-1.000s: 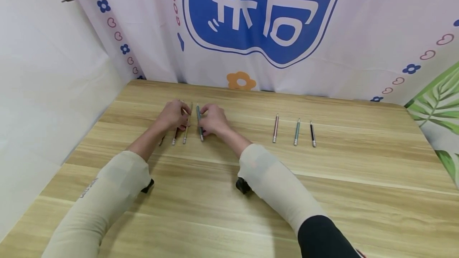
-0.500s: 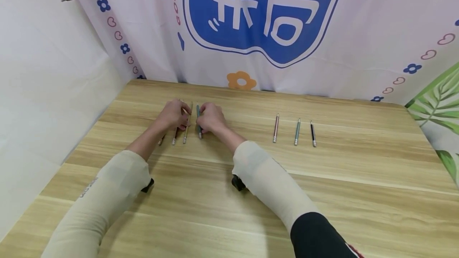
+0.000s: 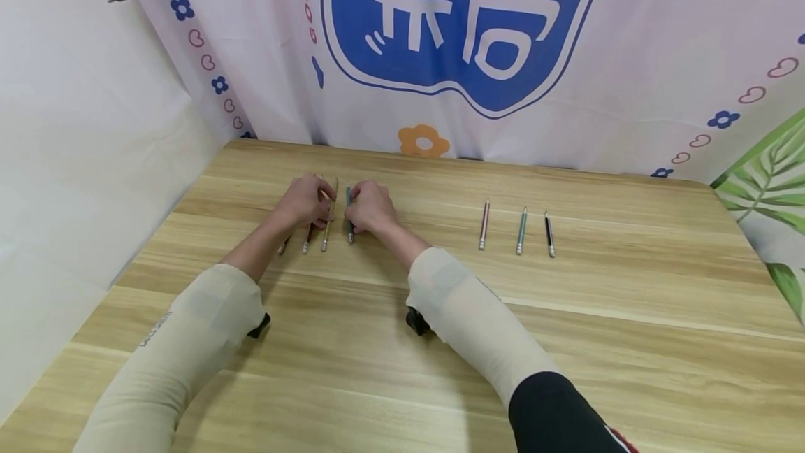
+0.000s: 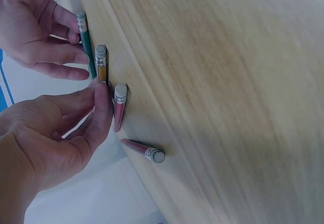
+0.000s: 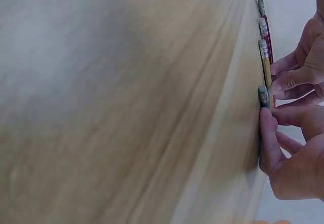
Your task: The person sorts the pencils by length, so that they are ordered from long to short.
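In the head view my left hand [image 3: 306,200] pinches a yellow pencil [image 3: 325,238] lying at the back left of the table. Thumb and finger meet on its body, below the eraser end. A red pencil [image 4: 119,107] lies just beside this hand, and another red pencil [image 4: 139,147] slants farther off. My right hand [image 3: 372,207] holds a green pencil [image 3: 349,235], thumb on one side and fingers on the other. The green pencil stands parallel to the yellow one with a narrow gap between. All these pencils have their eraser ends toward me; my fingers hide their middles.
Three more pencils lie apart on the right of the wooden table [image 3: 377,362]: a red one [image 3: 484,225], a light green one [image 3: 521,232] and a black one [image 3: 549,235]. A printed curtain [image 3: 566,131] hangs along the back edge, and a white wall [image 3: 82,159] borders the left.
My right hand has shifted slightly left, and the green pencil's eraser end has swung left, so it lies straighter beside the yellow one. The left hand has stayed in place.
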Demonstrator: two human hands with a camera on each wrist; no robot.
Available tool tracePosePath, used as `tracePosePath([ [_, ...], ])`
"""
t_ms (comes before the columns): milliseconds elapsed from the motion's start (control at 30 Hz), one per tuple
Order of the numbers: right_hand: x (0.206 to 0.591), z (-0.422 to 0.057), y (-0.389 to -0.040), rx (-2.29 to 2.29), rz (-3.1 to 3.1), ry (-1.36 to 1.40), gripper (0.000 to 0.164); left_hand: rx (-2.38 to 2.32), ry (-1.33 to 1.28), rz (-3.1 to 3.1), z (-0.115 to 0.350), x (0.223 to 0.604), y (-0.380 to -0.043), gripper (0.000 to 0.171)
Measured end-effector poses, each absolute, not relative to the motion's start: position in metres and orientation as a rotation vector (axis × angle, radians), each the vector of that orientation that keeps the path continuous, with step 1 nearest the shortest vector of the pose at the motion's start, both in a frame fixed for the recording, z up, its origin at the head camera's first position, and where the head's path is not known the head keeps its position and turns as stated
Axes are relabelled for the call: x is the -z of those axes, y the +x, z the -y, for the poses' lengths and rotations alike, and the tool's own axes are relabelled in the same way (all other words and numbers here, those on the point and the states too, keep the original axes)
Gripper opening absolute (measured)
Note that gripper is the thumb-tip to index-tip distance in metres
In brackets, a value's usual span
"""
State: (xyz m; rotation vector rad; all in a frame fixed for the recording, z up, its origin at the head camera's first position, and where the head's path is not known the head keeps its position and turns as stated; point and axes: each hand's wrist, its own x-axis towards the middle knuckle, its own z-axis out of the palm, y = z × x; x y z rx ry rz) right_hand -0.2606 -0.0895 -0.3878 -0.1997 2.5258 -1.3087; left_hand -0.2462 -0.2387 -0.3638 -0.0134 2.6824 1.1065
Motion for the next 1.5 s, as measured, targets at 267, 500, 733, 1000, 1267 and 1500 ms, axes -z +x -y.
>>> tracePosePath([
  [267,0.39,0.086,-0.26,1.393,-2.465,-0.273,0.034,-1.106,-0.016,-2.679,0.238,0.362,-0.245,0.037],
  [500,0.392,0.084,-0.262,1.46,-2.394,-0.266,0.036,-1.118,-0.022,-2.655,0.239,0.362,-0.245,0.037],
  [733,0.391,0.085,-0.261,1.487,-2.355,-0.272,0.043,-1.128,-0.017,-2.671,0.239,0.365,-0.245,0.032],
  [1000,0.389,0.082,-0.257,1.469,-2.354,-0.321,0.042,-1.108,-0.017,-2.673,0.24,0.366,-0.245,0.032],
  [1267,0.386,0.074,-0.251,1.472,-2.352,-0.377,0.041,-1.093,-0.005,-2.656,0.241,0.365,-0.243,0.034],
  [1500,0.384,0.06,-0.248,1.438,-2.349,-0.406,0.043,-1.099,0.017,-2.649,0.24,0.363,-0.242,0.035],
])
